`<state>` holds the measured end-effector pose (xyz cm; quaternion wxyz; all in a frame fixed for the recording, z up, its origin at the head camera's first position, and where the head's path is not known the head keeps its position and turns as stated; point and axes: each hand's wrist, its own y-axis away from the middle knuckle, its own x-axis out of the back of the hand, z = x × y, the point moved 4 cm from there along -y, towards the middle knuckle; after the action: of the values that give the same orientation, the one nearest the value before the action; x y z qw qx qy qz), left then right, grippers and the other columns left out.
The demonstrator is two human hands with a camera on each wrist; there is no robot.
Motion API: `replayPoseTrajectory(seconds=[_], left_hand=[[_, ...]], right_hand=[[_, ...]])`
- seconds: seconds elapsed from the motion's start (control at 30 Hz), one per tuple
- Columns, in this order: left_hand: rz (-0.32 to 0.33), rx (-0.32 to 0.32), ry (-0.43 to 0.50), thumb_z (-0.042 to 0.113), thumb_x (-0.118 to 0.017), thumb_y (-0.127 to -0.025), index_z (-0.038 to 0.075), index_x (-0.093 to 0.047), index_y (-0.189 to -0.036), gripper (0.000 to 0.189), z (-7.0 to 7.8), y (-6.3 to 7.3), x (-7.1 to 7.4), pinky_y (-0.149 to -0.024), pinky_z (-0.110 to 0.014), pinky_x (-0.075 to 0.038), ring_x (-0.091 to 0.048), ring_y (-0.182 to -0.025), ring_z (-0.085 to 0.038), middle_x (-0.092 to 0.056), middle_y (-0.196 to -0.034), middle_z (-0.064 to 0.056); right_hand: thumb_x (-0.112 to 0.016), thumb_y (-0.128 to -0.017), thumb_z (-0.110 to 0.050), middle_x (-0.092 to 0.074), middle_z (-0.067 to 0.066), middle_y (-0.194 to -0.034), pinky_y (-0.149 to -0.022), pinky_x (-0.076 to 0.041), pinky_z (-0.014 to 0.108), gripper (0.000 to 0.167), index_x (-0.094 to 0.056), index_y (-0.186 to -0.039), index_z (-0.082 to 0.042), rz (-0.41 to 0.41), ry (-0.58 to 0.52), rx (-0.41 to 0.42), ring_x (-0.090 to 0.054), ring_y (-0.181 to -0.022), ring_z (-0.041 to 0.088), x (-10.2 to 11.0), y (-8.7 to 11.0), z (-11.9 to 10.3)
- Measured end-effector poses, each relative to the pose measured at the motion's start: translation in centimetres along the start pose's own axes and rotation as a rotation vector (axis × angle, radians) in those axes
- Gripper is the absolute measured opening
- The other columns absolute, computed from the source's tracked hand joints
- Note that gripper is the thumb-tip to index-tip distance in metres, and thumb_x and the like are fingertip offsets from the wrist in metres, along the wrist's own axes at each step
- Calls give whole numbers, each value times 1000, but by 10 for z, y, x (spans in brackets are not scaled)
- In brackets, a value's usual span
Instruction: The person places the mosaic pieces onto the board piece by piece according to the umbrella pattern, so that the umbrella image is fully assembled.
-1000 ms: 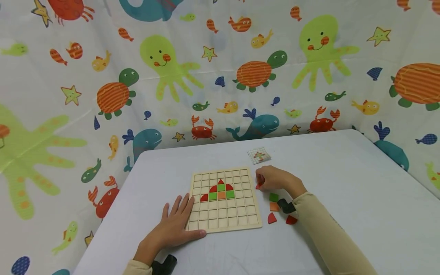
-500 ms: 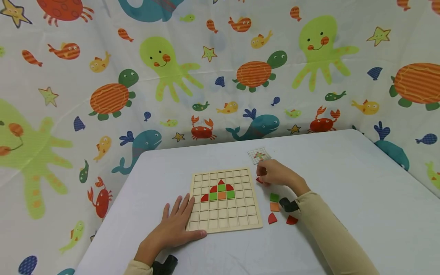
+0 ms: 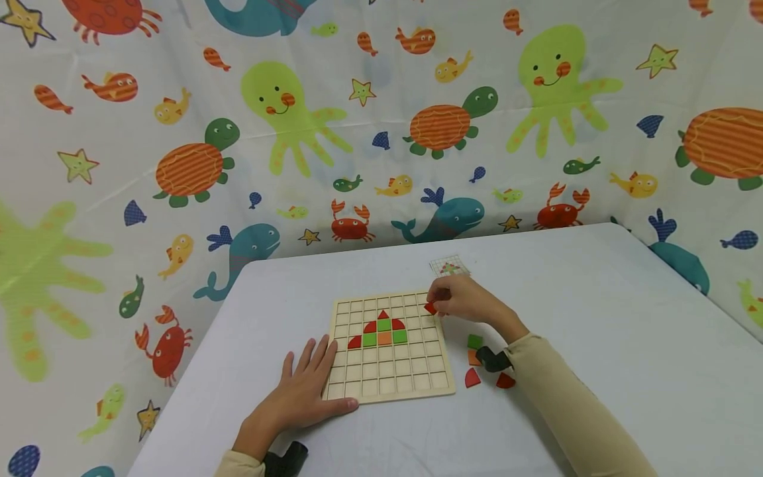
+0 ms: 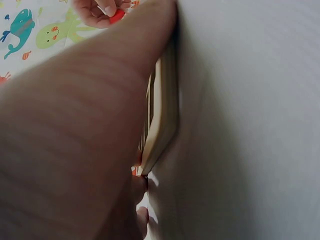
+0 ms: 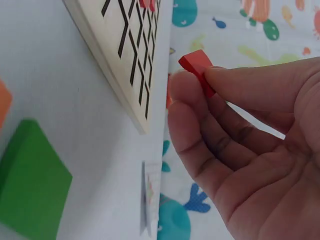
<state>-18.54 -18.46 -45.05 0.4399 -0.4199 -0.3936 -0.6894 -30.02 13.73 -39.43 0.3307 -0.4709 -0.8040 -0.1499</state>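
Note:
A wooden grid board (image 3: 387, 386) lies on the white table, with several red, green and orange pieces set in its middle cells. My left hand (image 3: 305, 391) rests spread at its lower left corner, fingers along the left edge and thumb by the front edge. Over the board's upper right edge, my right hand (image 3: 467, 299) pinches a small red piece (image 5: 198, 65) between thumb and fingertips. In the left wrist view my left forearm and hand cover most of the board's side (image 4: 167, 105).
Right of the board lie a green square (image 3: 475, 341), an orange square (image 3: 473, 357) partly behind the wrist camera, and two red quarter-round pieces (image 3: 472, 378). A small pattern card (image 3: 444, 263) lies behind the right hand. A sea-animal curtain (image 3: 357, 132) hangs behind the table.
My right hand has lifted the red piece from beside the board and carried it left over the board's upper right edge. The left hand has stayed in place.

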Motion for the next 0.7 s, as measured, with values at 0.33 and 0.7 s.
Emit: replayPoseTrajectory(seconds=[0.33,0.7], left_hand=[[-6,0,4,78,-72,-83,3,-24,-170,125,1,1,2,-121,-74,4,-3,-162,-46,-14,-178,-19],[-9,5,-2,78,-72,-82,3,-24,-170,125,-1,-1,2,-121,-73,6,-2,-162,-45,-14,-177,-19]], right_hand=[[-72,-97,4,-68,0,-84,-71,-56,30,7,-74,-97,-3,-48,1,63,-64,-75,15,-19,-5,-11],[-73,-95,1,-63,0,-81,-67,-51,28,4,-72,-92,-1,-79,38,51,-59,-71,13,-38,-8,-15]])
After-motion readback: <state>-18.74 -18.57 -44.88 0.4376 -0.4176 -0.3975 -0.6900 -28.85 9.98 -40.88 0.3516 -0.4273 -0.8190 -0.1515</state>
